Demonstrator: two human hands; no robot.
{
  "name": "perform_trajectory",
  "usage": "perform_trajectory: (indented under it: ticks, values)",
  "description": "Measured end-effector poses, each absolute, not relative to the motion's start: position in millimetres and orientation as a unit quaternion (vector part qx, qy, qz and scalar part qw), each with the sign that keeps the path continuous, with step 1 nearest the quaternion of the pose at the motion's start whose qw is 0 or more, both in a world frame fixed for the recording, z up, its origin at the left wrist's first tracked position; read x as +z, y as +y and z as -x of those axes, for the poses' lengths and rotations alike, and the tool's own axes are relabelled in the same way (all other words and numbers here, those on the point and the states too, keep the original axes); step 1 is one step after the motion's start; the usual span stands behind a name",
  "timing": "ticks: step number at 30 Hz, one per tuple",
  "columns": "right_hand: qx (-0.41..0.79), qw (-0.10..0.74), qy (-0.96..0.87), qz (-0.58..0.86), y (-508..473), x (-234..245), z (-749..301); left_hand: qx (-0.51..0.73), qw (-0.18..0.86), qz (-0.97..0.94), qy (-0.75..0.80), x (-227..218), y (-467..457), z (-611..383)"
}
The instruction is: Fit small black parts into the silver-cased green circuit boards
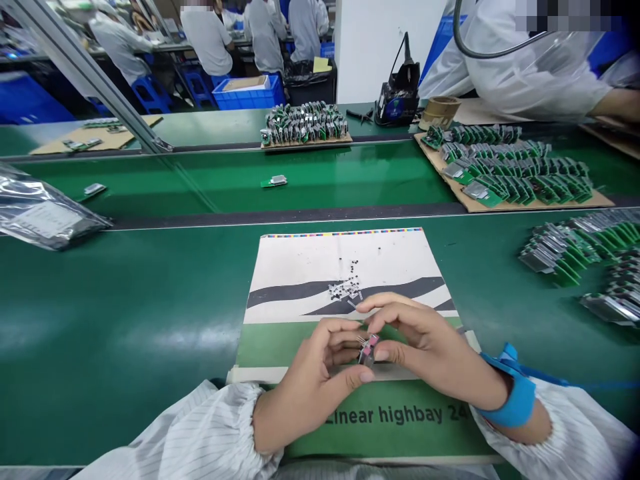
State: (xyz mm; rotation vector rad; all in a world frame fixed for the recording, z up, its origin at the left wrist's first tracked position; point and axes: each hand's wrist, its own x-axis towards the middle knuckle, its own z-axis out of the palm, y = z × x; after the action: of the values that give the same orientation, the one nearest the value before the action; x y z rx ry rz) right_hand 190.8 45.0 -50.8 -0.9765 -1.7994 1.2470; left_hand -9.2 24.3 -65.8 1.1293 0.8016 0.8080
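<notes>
My left hand (310,377) and my right hand (425,343) meet over a printed cardboard sheet (300,267) on the green bench. Both pinch one small electronic part with thin metal leads (367,347) between thumbs and fingertips. Just beyond my fingers lies a small heap of tiny loose components (346,288) on the sheet. My right wrist wears a blue strap (517,393). Both sleeves are white with fine stripes.
Green circuit boards lie in rows at the right (565,253) and on a cardboard tray (510,170) across the belt; another tray of boards (305,125) stands farther back. A plastic bag (40,213) lies left. A white-coated person (540,60) works opposite, others farther off.
</notes>
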Motion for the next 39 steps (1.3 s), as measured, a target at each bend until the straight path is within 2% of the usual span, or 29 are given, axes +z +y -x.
perform_trajectory:
  ticks: [4, 6, 8, 10, 13, 17, 23, 27, 33, 36, 39]
  values:
    - [0.435, 0.367, -0.714, 0.408, 52, -52, -196, 0.362, 0.629, -0.591, 0.350, -69, 47, 8]
    - [0.340, 0.380, -0.731, 0.454, 57, -52, -205, 0.349, 0.509, -0.692, 0.374, -70, 75, 9]
    - [0.223, 0.387, -0.736, 0.509, 65, -52, -221, 0.316, 0.318, -0.785, 0.428, -67, 116, 13]
    - [0.135, 0.377, -0.717, 0.570, 72, -50, -245, 0.320, 0.227, -0.793, 0.466, -61, 167, 20]
    - [0.107, 0.296, -0.671, 0.672, 77, -49, -285, 0.324, 0.148, -0.783, 0.509, -52, 246, 31]
    - [0.071, 0.173, -0.577, 0.795, 79, -54, -330, 0.299, 0.099, -0.774, 0.550, -52, 325, 44]
    - [0.001, 0.153, -0.512, 0.845, 92, -69, -359, 0.228, 0.113, -0.767, 0.588, -69, 362, 58]
    - [-0.024, 0.158, -0.492, 0.856, 103, -80, -362, 0.230, 0.136, -0.753, 0.602, -72, 358, 60]
    - [-0.064, 0.179, -0.459, 0.868, 106, -80, -362, 0.357, 0.218, -0.692, 0.589, -65, 335, 59]
    - [-0.070, 0.200, -0.471, 0.856, 106, -73, -347, 0.439, 0.305, -0.627, 0.567, -58, 315, 61]
    - [-0.031, 0.221, -0.557, 0.800, 106, -69, -306, 0.493, 0.429, -0.549, 0.521, -49, 285, 63]
